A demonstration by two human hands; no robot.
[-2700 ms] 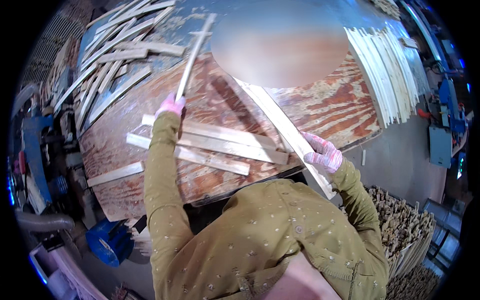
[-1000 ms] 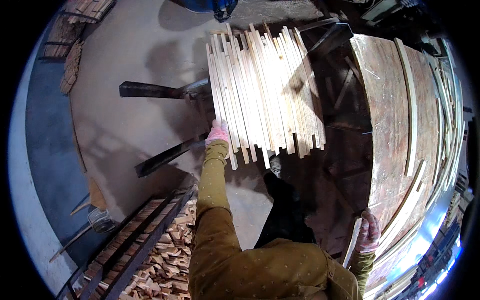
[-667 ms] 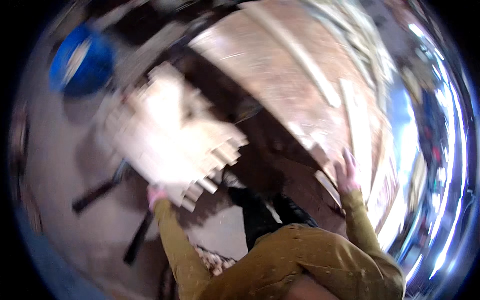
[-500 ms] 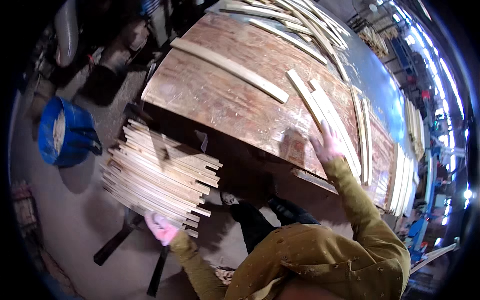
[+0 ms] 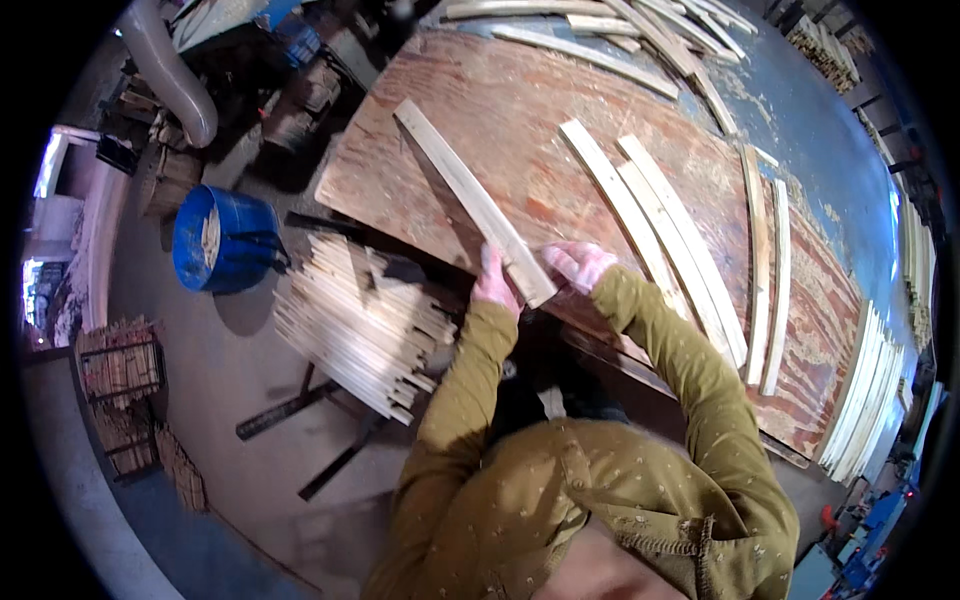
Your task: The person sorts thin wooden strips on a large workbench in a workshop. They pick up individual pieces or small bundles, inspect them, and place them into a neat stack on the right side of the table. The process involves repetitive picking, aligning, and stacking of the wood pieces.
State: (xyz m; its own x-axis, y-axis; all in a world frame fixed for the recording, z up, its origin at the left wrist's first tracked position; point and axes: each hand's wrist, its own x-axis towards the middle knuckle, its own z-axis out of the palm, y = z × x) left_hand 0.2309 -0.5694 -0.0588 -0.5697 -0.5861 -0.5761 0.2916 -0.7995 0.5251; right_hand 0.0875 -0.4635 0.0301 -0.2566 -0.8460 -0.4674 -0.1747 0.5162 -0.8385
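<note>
A long pale wooden slat [image 5: 465,195] lies across the plywood table top [image 5: 520,110], its near end at the table's front edge. My left hand [image 5: 493,281], in a pink glove, grips that near end from the left. My right hand [image 5: 578,263], also pink-gloved, rests on the table just right of the slat's end, touching it. Olive sleeves cover both forearms.
Several curved slats [image 5: 668,235] lie on the table to the right, more at the far edge [image 5: 610,25]. A stack of thin strips [image 5: 360,325] sits on a low stand at my left, beside a blue bucket [image 5: 222,240]. Another strip bundle [image 5: 868,390] lies far right.
My view swung from the strip stack on the left to the table. My left hand left the stack and now holds a slat on the table; my right hand moved beside it.
</note>
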